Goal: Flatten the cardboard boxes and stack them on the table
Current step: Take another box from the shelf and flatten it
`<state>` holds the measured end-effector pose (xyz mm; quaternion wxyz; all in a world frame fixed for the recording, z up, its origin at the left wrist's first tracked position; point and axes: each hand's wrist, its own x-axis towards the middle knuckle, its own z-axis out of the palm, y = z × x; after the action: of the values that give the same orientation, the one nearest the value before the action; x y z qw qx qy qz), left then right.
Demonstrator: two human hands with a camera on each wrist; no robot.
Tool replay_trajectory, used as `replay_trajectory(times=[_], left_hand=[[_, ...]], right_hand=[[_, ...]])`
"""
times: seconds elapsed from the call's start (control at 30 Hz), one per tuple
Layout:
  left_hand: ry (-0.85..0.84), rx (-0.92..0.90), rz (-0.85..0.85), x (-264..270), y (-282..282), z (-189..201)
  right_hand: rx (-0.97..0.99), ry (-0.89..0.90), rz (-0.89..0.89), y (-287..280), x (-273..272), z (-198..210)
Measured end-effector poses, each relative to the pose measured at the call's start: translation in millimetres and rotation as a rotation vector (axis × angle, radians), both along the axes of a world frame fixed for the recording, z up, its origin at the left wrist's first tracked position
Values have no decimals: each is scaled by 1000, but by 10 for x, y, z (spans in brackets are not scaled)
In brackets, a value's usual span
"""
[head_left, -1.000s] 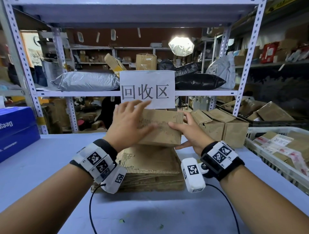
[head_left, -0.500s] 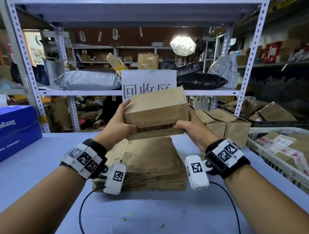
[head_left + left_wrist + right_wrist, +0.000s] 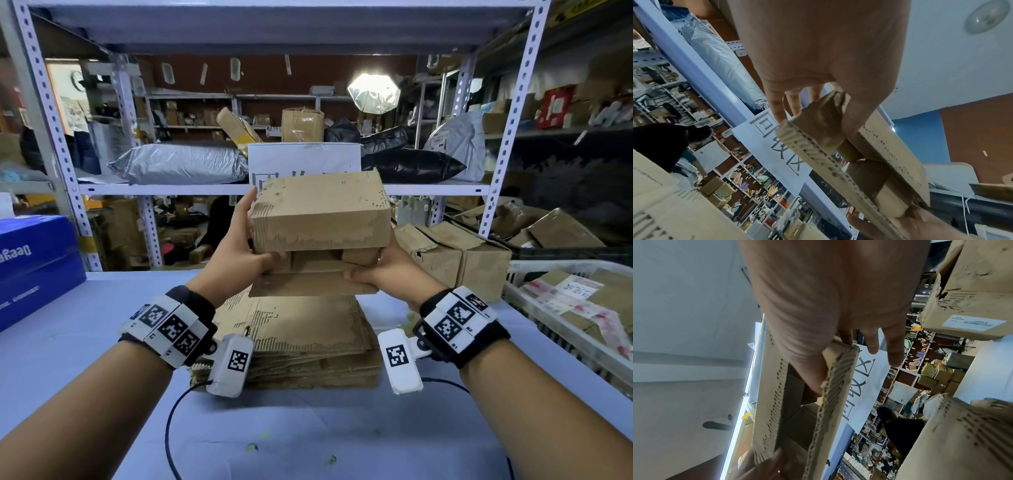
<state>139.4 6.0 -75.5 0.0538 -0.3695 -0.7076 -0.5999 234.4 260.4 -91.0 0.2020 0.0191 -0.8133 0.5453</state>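
Observation:
A worn brown cardboard box (image 3: 318,216) is held up in the air above a stack of flattened cardboard (image 3: 301,339) on the blue-grey table (image 3: 85,342). My left hand (image 3: 239,253) grips the box's left end, thumb at the near opening, fingers behind it. My right hand (image 3: 383,274) grips the right end, thumb on the lower flap (image 3: 308,284) that hangs open toward me. In the left wrist view the thumb presses a flap corner of the box (image 3: 818,134). In the right wrist view the thumb lies inside the open box (image 3: 838,386).
Two unflattened boxes (image 3: 455,257) stand on the table to the right, beside a white basket (image 3: 565,329) holding more cardboard. A blue carton (image 3: 34,263) sits at the left. Metal shelving (image 3: 171,188) with a paper sign (image 3: 305,157) stands behind the table.
The box has been lifted off the stack and raised, tipping its open side toward me. Both hands shifted from pressing on it to gripping its ends.

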Motion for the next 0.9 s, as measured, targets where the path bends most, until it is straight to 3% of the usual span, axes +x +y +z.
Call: replay_trajectory(times=[0.13,0.33,0.47,0.6,0.77,0.9], left_hand=[[-32,-6,-19,53,-6,24],[-175,112,-40,120,94,50],[-114,161,138,33,252,0],[-36,262,294,-6,308,-22],[-95,215,87,71,225,-23],[-107,147,-76,187,190,29]], right_hand=[[50,-8,-45,-24,-11,11],[208,121,-169,-68,-2,21],[397,190,-361,-192,1,-36],[511,249,-414,-300,3,-92],[264,325,-358,-273,4,-28],[8,426,-478,-258,-70,27]])
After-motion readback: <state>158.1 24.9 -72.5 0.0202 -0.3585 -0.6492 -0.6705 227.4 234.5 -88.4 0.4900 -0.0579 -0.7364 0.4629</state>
